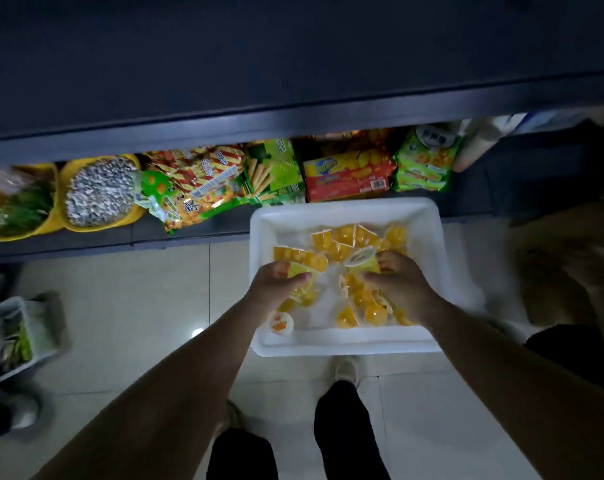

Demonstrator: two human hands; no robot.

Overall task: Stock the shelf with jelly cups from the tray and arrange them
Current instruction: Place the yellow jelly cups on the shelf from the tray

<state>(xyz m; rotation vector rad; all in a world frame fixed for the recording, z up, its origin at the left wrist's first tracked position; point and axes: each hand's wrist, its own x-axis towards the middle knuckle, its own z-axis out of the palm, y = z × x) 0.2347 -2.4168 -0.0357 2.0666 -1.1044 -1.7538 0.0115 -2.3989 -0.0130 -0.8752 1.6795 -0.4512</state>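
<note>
A white tray (345,342) sits on the floor in front of the low shelf (189,233). Several orange and yellow jelly cups (342,244) lie loose in it. My left hand (276,285) is inside the tray, its fingers curled round a yellow-green jelly cup (302,271). My right hand (400,282) grips another yellow-green jelly cup (362,259) with a white lid. One cup with an orange picture on its lid (281,323) lies at the tray's near left corner.
The shelf holds yellow baskets of seeds (99,195), snack bags (196,181), a red biscuit pack (349,174) and green packs (425,164). A dark upper shelf (293,112) overhangs. A plastic bin (13,337) stands at left. My legs (349,427) are below the tray.
</note>
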